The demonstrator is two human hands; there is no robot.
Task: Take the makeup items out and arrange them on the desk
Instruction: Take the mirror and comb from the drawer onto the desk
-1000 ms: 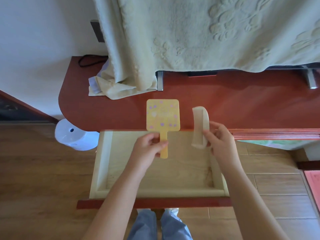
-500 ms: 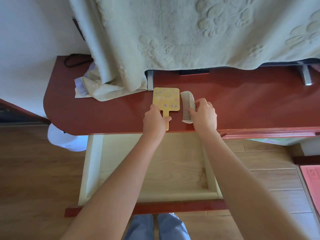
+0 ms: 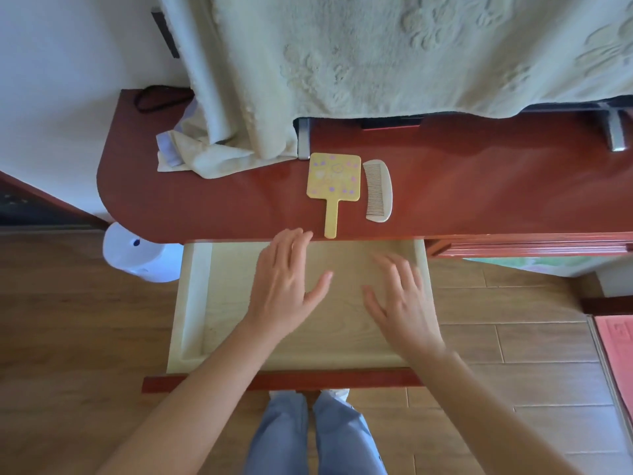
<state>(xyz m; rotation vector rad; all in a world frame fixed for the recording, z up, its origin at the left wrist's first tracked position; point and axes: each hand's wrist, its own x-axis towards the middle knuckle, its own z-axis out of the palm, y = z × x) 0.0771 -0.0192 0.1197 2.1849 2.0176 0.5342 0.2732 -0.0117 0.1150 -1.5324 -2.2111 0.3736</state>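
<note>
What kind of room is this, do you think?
Likely a room in a home, perhaps a bedroom: a red desk with an open drawer, a mirror and comb laid side by side on it, and a blanket draped above.

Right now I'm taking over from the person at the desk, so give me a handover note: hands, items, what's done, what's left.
Left hand: open, holds nothing, over the open drawer.
Right hand: open, holds nothing, also over the drawer.
Yellow hand mirror: flat on the desk, handle toward the drawer.
Comb: flat on the desk, just right of the mirror.
Done: both items are out and lie side by side.
Left: the visible drawer floor shows no further items, though the hands hide part of it; check there, then probably close the drawer.
</note>
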